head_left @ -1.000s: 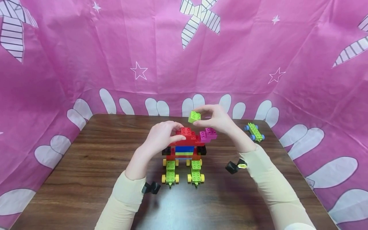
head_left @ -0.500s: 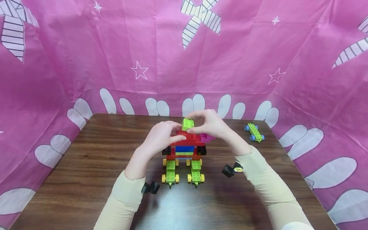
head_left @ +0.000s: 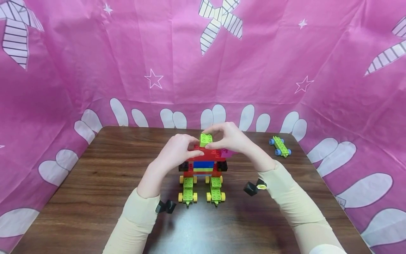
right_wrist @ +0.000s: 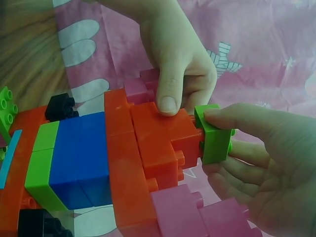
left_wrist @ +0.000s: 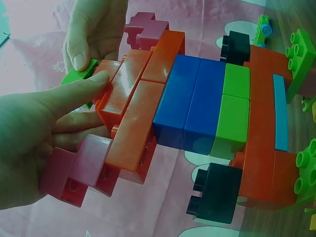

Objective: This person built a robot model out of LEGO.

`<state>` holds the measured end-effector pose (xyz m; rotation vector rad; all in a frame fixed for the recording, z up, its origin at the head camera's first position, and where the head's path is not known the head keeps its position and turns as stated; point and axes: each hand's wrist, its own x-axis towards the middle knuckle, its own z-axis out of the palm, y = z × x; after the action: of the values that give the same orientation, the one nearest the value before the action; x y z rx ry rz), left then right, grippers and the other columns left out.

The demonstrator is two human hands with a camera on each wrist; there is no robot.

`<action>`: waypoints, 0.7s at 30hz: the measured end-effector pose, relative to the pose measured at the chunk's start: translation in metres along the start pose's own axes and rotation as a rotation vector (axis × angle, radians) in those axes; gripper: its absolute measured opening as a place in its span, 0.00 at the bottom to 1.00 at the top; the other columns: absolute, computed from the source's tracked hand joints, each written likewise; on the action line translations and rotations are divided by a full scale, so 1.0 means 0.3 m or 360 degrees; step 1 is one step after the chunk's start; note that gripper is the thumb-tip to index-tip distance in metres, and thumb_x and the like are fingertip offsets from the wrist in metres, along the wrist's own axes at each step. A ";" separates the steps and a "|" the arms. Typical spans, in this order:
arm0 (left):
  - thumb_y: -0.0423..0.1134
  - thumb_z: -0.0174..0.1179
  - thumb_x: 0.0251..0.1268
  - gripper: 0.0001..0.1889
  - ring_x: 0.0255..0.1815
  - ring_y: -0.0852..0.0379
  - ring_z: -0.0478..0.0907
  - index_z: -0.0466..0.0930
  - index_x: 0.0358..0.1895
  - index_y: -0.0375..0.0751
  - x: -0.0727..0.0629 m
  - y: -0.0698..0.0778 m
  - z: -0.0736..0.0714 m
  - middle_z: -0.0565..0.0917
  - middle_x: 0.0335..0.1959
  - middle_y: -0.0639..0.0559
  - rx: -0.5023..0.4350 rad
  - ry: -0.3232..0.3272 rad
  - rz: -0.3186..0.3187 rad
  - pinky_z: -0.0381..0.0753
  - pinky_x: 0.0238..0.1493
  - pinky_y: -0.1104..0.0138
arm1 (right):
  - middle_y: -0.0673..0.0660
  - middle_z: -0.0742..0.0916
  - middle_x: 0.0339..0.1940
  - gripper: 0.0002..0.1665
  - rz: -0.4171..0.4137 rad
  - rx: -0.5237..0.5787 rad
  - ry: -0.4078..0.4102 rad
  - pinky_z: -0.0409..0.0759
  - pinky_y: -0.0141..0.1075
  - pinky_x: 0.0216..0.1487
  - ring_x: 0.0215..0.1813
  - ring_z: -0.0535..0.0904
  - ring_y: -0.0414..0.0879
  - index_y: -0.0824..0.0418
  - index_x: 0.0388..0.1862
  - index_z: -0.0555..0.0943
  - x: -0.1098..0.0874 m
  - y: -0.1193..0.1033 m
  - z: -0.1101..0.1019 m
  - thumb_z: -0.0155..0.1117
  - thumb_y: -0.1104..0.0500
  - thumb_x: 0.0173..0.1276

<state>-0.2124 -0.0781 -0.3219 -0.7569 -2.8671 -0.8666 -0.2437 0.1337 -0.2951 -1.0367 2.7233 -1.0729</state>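
A toy figure of building bricks stands upright mid-table, with red bricks [head_left: 210,154] across its top and blue bricks [left_wrist: 192,98] below them. Purple bricks [right_wrist: 180,210] stick out at both sides, and black bricks [head_left: 222,165] sit lower down. Two green wheeled bases [head_left: 188,190] with yellow wheels carry it. My left hand [head_left: 177,150] grips the upper red bricks, thumb on the near face. Between thumb and fingers, my right hand [head_left: 233,139] pinches a light green brick [right_wrist: 215,140] at the top red brick; red studs show in a narrow gap between them.
Towards the back right of the wooden table [head_left: 127,169] lies a green wheeled base [head_left: 280,146] with blue wheels. A pink patterned cloth [head_left: 177,53] hangs behind the table and along its sides.
My right hand has brought the green brick left and down, from above the figure onto the top red brick. The left hand has kept its grip in nearly the same place.
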 end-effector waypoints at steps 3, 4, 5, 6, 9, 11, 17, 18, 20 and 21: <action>0.49 0.70 0.58 0.22 0.49 0.50 0.83 0.85 0.52 0.40 0.001 0.001 0.000 0.88 0.47 0.47 0.0005 -0.0006 -0.0015 0.83 0.53 0.57 | 0.54 0.89 0.48 0.23 0.0002 -0.0014 -0.0017 0.83 0.44 0.51 0.50 0.83 0.48 0.58 0.51 0.85 0.001 0.001 0.000 0.76 0.56 0.56; 0.49 0.70 0.59 0.21 0.48 0.50 0.83 0.85 0.51 0.40 0.001 0.000 0.001 0.88 0.47 0.47 0.0007 -0.0008 -0.0016 0.83 0.52 0.57 | 0.54 0.89 0.49 0.23 0.0003 -0.0017 -0.0023 0.83 0.45 0.52 0.50 0.83 0.48 0.57 0.51 0.86 0.001 0.001 0.000 0.76 0.56 0.56; 0.49 0.69 0.59 0.21 0.49 0.50 0.83 0.85 0.51 0.40 0.001 0.001 0.001 0.88 0.47 0.47 0.0009 -0.0010 -0.0018 0.83 0.53 0.57 | 0.53 0.89 0.49 0.23 0.0005 -0.0023 -0.0028 0.83 0.45 0.52 0.50 0.83 0.48 0.57 0.51 0.86 0.001 0.001 0.000 0.76 0.55 0.56; 0.49 0.69 0.59 0.21 0.49 0.50 0.83 0.85 0.51 0.40 0.001 0.002 0.002 0.88 0.47 0.47 0.0011 -0.0012 -0.0022 0.83 0.53 0.57 | 0.53 0.89 0.49 0.23 0.0007 -0.0026 -0.0032 0.83 0.45 0.52 0.51 0.83 0.48 0.57 0.51 0.86 0.000 0.001 -0.001 0.76 0.55 0.56; 0.49 0.69 0.59 0.21 0.49 0.50 0.83 0.85 0.51 0.40 0.001 0.001 0.003 0.88 0.47 0.47 0.0033 -0.0007 -0.0012 0.83 0.53 0.57 | 0.53 0.89 0.49 0.23 0.0019 -0.0034 -0.0041 0.83 0.46 0.52 0.52 0.82 0.48 0.57 0.51 0.86 0.002 0.000 0.000 0.76 0.56 0.55; 0.49 0.69 0.59 0.21 0.49 0.51 0.83 0.85 0.51 0.41 0.001 0.000 0.003 0.88 0.47 0.47 0.0047 -0.0004 -0.0008 0.82 0.53 0.57 | 0.54 0.89 0.49 0.23 0.0026 -0.0041 -0.0045 0.83 0.46 0.52 0.52 0.82 0.48 0.57 0.51 0.86 0.003 -0.001 0.001 0.76 0.56 0.56; 0.50 0.69 0.59 0.21 0.48 0.51 0.83 0.85 0.51 0.41 0.003 0.003 0.005 0.88 0.47 0.47 0.0078 0.0007 0.0004 0.82 0.53 0.57 | 0.54 0.89 0.49 0.23 0.0029 -0.0051 -0.0050 0.84 0.43 0.49 0.50 0.83 0.48 0.58 0.52 0.85 0.000 -0.007 0.001 0.75 0.56 0.56; 0.50 0.69 0.59 0.21 0.48 0.51 0.83 0.85 0.51 0.41 0.003 0.003 0.005 0.88 0.46 0.47 0.0081 0.0008 0.0004 0.82 0.53 0.57 | 0.54 0.89 0.49 0.22 0.0030 -0.0051 -0.0051 0.85 0.42 0.48 0.50 0.83 0.48 0.58 0.52 0.85 -0.001 -0.008 0.002 0.75 0.56 0.57; 0.49 0.69 0.59 0.21 0.48 0.51 0.83 0.85 0.51 0.40 0.003 0.004 0.005 0.88 0.46 0.47 0.0080 0.0010 0.0003 0.82 0.53 0.57 | 0.54 0.89 0.49 0.22 0.0032 -0.0054 -0.0054 0.85 0.42 0.48 0.50 0.83 0.49 0.58 0.52 0.85 0.000 -0.009 0.002 0.75 0.57 0.57; 0.49 0.69 0.59 0.21 0.47 0.51 0.83 0.85 0.51 0.40 0.003 0.005 0.005 0.88 0.46 0.47 0.0081 0.0011 0.0003 0.82 0.52 0.57 | 0.55 0.89 0.49 0.23 0.0032 -0.0055 -0.0055 0.85 0.42 0.48 0.50 0.83 0.49 0.59 0.52 0.85 0.000 -0.009 0.002 0.75 0.57 0.57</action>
<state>-0.2123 -0.0760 -0.3223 -0.7504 -2.8699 -0.7914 -0.2420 0.1316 -0.2938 -1.0198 2.7286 -0.9987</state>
